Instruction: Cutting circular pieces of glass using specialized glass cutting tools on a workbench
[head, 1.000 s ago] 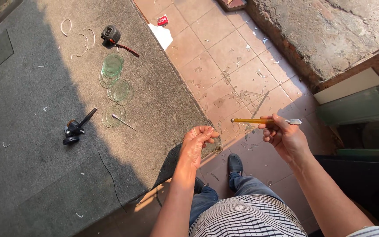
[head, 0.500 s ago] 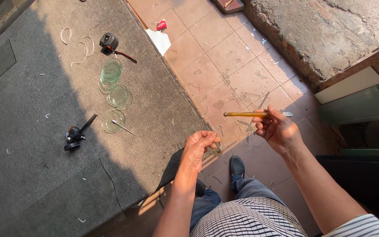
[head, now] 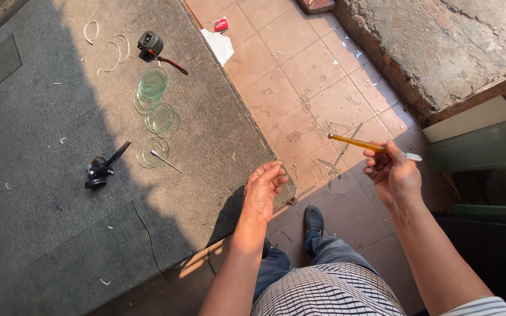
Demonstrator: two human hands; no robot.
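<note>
My right hand [head: 391,173] grips a slim yellow-handled glass cutter [head: 358,143], held level over the tiled floor, tip pointing left. My left hand [head: 262,188] hovers at the near corner of the grey carpeted table [head: 42,193], fingers curled loosely; whether it holds anything small I cannot tell. Several round glass discs [head: 152,93] lie stacked and spread on the table, farther left. A thin white stick [head: 165,160] rests across the nearest disc.
A black circle-cutting tool [head: 102,169] lies left of the discs. A black tape measure [head: 150,44] and curved glass trimmings [head: 110,52] sit at the far end. Glass shards litter the tiles [head: 317,123]. A rough stone ledge [head: 440,47] and glass panes [head: 481,149] stand right.
My right hand lifted the cutter slightly and tilted it. My left hand rose a little and its fingers loosened near the table corner.
</note>
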